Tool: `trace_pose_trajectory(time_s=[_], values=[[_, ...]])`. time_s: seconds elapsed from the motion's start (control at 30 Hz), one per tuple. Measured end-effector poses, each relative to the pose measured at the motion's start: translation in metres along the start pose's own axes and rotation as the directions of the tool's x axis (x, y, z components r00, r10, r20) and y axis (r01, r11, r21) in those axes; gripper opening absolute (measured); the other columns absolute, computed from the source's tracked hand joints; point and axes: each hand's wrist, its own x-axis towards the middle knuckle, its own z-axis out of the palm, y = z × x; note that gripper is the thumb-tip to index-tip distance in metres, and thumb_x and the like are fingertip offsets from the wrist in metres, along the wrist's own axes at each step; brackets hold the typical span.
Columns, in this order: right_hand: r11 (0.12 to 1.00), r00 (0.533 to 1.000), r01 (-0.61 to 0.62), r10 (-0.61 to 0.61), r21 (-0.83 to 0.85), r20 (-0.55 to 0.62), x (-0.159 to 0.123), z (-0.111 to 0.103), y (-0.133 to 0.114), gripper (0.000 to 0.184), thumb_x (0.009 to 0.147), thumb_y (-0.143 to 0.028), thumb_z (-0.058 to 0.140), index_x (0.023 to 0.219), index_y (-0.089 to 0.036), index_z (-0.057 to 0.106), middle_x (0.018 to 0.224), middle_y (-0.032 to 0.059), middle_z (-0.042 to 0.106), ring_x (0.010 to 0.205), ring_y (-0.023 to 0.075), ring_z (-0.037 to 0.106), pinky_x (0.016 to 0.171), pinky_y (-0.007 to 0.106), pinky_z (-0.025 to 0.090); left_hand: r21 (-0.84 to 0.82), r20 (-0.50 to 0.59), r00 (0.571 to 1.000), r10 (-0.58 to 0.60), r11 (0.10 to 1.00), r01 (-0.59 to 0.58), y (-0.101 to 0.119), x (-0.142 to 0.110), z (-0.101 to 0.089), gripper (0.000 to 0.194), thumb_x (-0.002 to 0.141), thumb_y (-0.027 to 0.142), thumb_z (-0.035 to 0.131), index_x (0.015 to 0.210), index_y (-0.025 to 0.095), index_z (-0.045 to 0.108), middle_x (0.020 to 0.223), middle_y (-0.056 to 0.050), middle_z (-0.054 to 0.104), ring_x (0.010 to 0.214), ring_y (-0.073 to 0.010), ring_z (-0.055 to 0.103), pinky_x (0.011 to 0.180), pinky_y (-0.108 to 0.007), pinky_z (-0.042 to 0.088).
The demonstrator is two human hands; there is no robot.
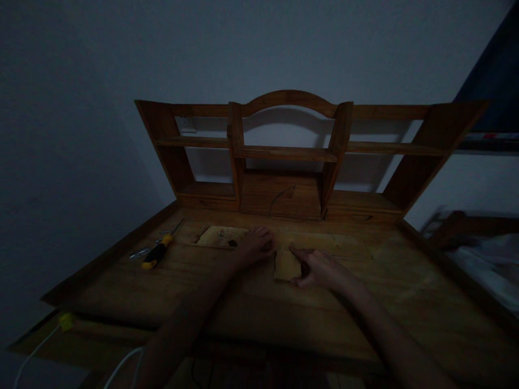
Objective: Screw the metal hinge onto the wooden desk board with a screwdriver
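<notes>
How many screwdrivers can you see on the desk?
1. The yellow-and-black screwdriver lies on the desk, left of the left hand, beside some shiny metal pieces. The arms could hide others.

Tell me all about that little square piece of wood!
The squarish piece looks like pale, yellow-brown wood, with a thin darker near edge and small marks by its far edge, too dim to make out. It seems to lie flat on the desktop, near the middle. The person's right grip holds its right side, forefinger at the far corner, thumb at the near.
</notes>
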Motion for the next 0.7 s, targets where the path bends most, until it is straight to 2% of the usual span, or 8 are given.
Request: trace_pose_trajectory(time_s=[0.07, 0.23, 0.37, 0.47, 0.6, 0.7], values=[[1.0, 1.0, 0.0, 0.0, 0.006, -0.005, 0.0, -0.001, -0.001, 0.097, 0.068, -0.057, 0.073, 0.15, -0.018, 0.038, 0.115, 0.0145, 0.069, 0.104, 0.0322, 0.065, 0.085, 0.037, 0.048, 0.002, -0.008, 1.0, -0.006, 1.0, 0.006, 0.001, -0.001, 0.002, 0.018, 0.087, 0.034, 0.063, 0.098, 0.021, 0.058, 0.11, -0.006, 0.057, 0.105, -0.0228, 0.051, 0.091, -0.036, 0.043], [1.0, 1.0, 0.005, -0.005, 0.011, -0.027, -0.001, -0.003, -0.005, 0.09, 0.071, -0.052, 0.071, 0.149, -0.018, 0.04, 0.11, 0.0124, 0.071, 0.096, 0.0289, 0.067, 0.082, 0.035, 0.049, 0.01, -0.005, 1.0, -0.016, 1.0, 0.016, 0.0, 0.0, 0.002, 0.017, 0.089, 0.031, 0.06, 0.101, 0.021, 0.057, 0.11, -0.006, 0.058, 0.105, -0.0224, 0.052, 0.093, -0.036, 0.043], [0.998, 0.998, -0.052, 0.052, -0.021, -0.032, -0.001, -0.007, -0.001, 0.084, 0.073, -0.058, 0.069, 0.146, -0.023, 0.046, 0.101, 0.0097, 0.073, 0.092, 0.0306, 0.068, 0.078, 0.038, 0.05, 0.004, 0.012, 1.0, -0.005, 1.0, 0.005, -0.005, 0.001, 0.001, 0.014, 0.092, 0.026, 0.054, 0.104, 0.021, 0.058, 0.11, -0.006, 0.058, 0.105, -0.0215, 0.053, 0.094, -0.035, 0.043], [0.998, 0.997, -0.06, 0.061, 0.025, -0.045, -0.002, -0.01, 0.003, 0.088, 0.073, -0.065, 0.068, 0.147, -0.024, 0.044, 0.106, 0.0102, 0.072, 0.096, 0.0318, 0.068, 0.079, 0.039, 0.05, -0.02, -0.001, 1.0, 0.006, 1.0, -0.006, -0.007, 0.001, 0.001, 0.014, 0.093, 0.026, 0.054, 0.104, 0.021, 0.06, 0.109, -0.006, 0.059, 0.105, -0.0212, 0.054, 0.094, -0.036, 0.044], [0.994, 0.996, -0.03, 0.037, 0.103, -0.075, -0.002, -0.013, 0.004, 0.084, 0.074, -0.067, 0.068, 0.144, -0.024, 0.047, 0.113, 0.0104, 0.071, 0.1, 0.0302, 0.067, 0.084, 0.039, 0.05, -0.062, -0.024, 1.0, -0.004, 0.998, 0.003, -0.006, -0.001, 0.002, 0.025, 0.09, 0.027, 0.059, 0.115, 0.023, 0.059, 0.118, -0.007, 0.058, 0.111, -0.0226, 0.053, 0.097, -0.038, 0.044], [0.992, 0.997, -0.006, 0.016, 0.128, -0.077, -0.002, -0.012, 0.003, 0.076, 0.076, -0.068, 0.065, 0.138, -0.026, 0.054, 0.107, 0.0079, 0.072, 0.093, 0.0275, 0.068, 0.08, 0.037, 0.05, -0.105, -0.049, 0.999, -0.015, 0.994, 0.01, -0.006, -0.002, 0.004, 0.031, 0.089, 0.026, 0.061, 0.12, 0.025, 0.059, 0.127, -0.007, 0.055, 0.118, -0.0228, 0.052, 0.101, -0.04, 0.044]])
